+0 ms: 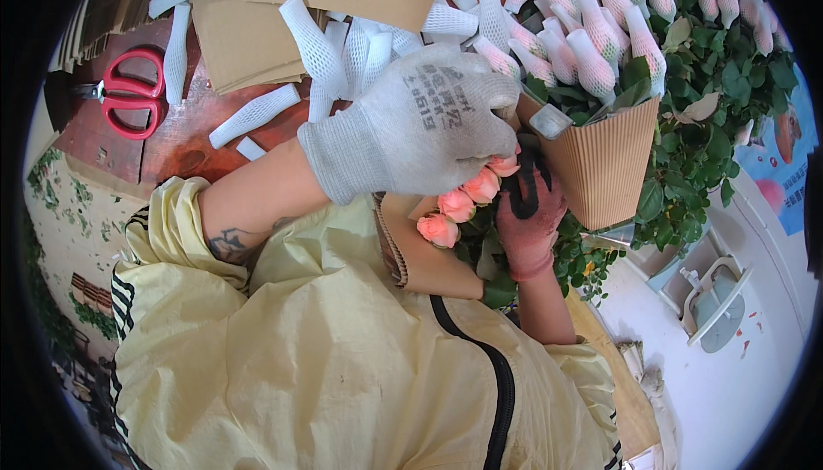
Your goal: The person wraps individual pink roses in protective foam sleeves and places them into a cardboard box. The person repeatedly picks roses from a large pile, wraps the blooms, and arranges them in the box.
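Pink roses (456, 204) lie in a slanting row before my chest, with green leaves below the blooms. My left hand (431, 116), in a grey knit glove bearing print, is curled over the upper end of this row. Its fingertips are hidden, so its hold cannot be seen. My right hand (530, 226), in a red glove with black-coated fingers, is closed around the bunch just under the blooms, partly beneath my left hand. Brown corrugated cardboard (431, 261) lies against my yellow jacket beside the roses.
A corrugated-wrapped bunch (601, 165) with netted blooms stands right of my hands. Behind it lie many netted roses (591, 62) and leaves. Red-handled scissors (132, 94), white foam net sleeves (254, 115) and cardboard sheets (244, 39) lie on the reddish table (186, 148).
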Action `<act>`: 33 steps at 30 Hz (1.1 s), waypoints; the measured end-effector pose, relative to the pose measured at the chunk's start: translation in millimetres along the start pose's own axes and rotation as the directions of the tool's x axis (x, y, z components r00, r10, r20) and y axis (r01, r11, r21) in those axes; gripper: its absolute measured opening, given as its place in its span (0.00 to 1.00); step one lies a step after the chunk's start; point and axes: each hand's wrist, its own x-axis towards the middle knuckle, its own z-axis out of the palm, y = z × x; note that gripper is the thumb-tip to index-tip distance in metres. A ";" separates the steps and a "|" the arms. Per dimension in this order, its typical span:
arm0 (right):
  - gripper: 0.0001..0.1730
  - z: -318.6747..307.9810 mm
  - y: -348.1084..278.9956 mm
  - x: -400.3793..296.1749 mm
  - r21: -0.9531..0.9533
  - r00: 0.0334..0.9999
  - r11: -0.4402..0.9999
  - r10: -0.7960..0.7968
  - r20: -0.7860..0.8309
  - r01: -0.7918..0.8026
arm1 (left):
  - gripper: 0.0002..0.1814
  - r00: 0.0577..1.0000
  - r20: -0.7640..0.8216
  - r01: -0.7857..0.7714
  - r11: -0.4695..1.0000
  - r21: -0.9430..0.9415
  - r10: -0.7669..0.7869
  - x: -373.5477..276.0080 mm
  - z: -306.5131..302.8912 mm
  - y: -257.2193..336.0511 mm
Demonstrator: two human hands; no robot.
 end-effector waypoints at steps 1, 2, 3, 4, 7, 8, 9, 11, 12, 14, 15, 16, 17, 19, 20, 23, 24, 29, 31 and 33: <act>0.32 0.6 0.8 -0.7 -0.002 1.000 1.000 -0.011 -0.006 0.011 | 0.08 1.000 0.000 -0.029 1.000 -0.005 0.029 -0.5 2.8 -3.3; 0.32 1.3 1.8 -1.3 -0.005 1.000 1.000 -0.023 -0.012 0.023 | 0.08 0.998 0.000 -0.059 0.998 -0.009 0.059 -1.3 8.0 -8.1; 0.33 1.5 2.4 -1.1 -0.008 0.999 0.999 -0.034 -0.018 0.034 | 0.08 0.996 -0.001 -0.089 0.996 -0.014 0.089 -1.3 10.6 -10.7; 0.32 0.3 1.4 0.8 -0.003 0.999 0.999 -0.035 -0.007 0.035 | 0.08 0.995 -0.004 -0.097 0.995 -0.016 0.097 -0.6 10.5 -10.8; 0.32 -5.1 -3.4 7.4 -0.009 0.999 0.999 -0.045 0.029 0.045 | 0.07 0.991 0.003 -0.132 0.991 -0.012 0.132 3.6 10.0 -10.5; 0.32 -5.8 -4.3 8.2 -0.022 0.998 0.998 -0.053 0.041 0.054 | 0.07 0.989 0.017 -0.150 0.989 -0.001 0.150 5.5 8.3 -10.3; 0.31 -5.6 -4.0 8.2 -0.033 0.997 0.997 -0.062 0.053 0.064 | 0.07 0.986 0.033 -0.167 0.986 0.012 0.166 6.6 8.2 -9.6; 0.32 0.6 1.1 3.8 0.021 0.997 0.998 -0.061 -0.037 0.061 | 0.05 0.982 -0.051 -0.184 0.982 -0.048 0.182 5.9 17.1 -11.8; 0.32 1.3 1.9 2.8 0.042 0.995 0.997 -0.055 -0.078 0.059 | 0.04 0.977 -0.096 -0.197 0.977 -0.083 0.189 5.4 20.3 -13.4; 0.32 -0.6 0.4 1.7 -0.017 0.999 0.999 -0.051 -0.005 0.050 | 0.04 0.993 -0.076 -0.102 0.957 -0.271 0.084 2.1 23.7 -13.3; 0.32 0.0 1.5 0.5 -0.043 0.998 0.998 -0.047 0.029 0.048 | 0.03 0.998 -0.056 -0.052 0.932 -0.359 0.034 3.0 23.0 -12.0; 0.31 0.4 2.0 -0.2 -0.041 0.999 0.998 -0.042 0.019 0.043 | 0.03 0.992 -0.116 -0.005 0.929 -0.371 -0.041 3.3 18.6 -13.4; 0.31 0.7 2.3 -0.4 -0.039 0.999 0.999 -0.038 0.010 0.039 | 0.03 0.978 -0.175 0.042 0.922 -0.385 -0.118 2.7 9.0 -16.6; 0.30 -2.3 0.0 0.1 0.003 1.000 1.000 -0.019 0.002 0.019 | 0.04 0.923 -0.186 0.232 0.871 -0.432 -0.338 -2.9 -12.3 -24.3; 0.30 -4.8 -1.8 2.0 0.043 1.000 0.999 -0.009 0.001 0.009 | 0.04 0.920 -0.158 0.291 0.896 -0.335 -0.358 -2.7 -17.6 -28.0; 0.28 -5.8 -6.1 9.8 0.055 0.999 0.997 -0.045 -0.019 0.046 | 0.06 0.938 -0.224 0.240 0.963 -0.125 -0.263 -4.2 -11.8 -31.3; 0.28 -6.6 -5.4 11.3 0.033 0.997 0.997 -0.065 -0.027 0.066 | 0.06 0.944 -0.265 0.184 0.980 -0.073 -0.197 -1.8 -7.0 -30.6; 0.29 -5.7 -0.5 7.2 0.032 0.998 0.998 -0.056 0.011 0.056 | 0.09 0.980 -0.168 0.062 0.971 -0.229 -0.102 1.3 -1.5 -6.0; 0.30 -5.4 -0.2 7.9 -0.001 0.997 0.997 -0.074 0.013 0.074 | 0.13 0.989 -0.127 0.052 0.976 -0.211 -0.080 2.8 3.7 0.8; 0.30 -6.0 -3.5 7.0 -0.073 0.996 0.994 -0.088 -0.007 0.087 | 0.11 0.989 -0.130 0.053 0.984 -0.168 -0.075 5.3 10.6 0.6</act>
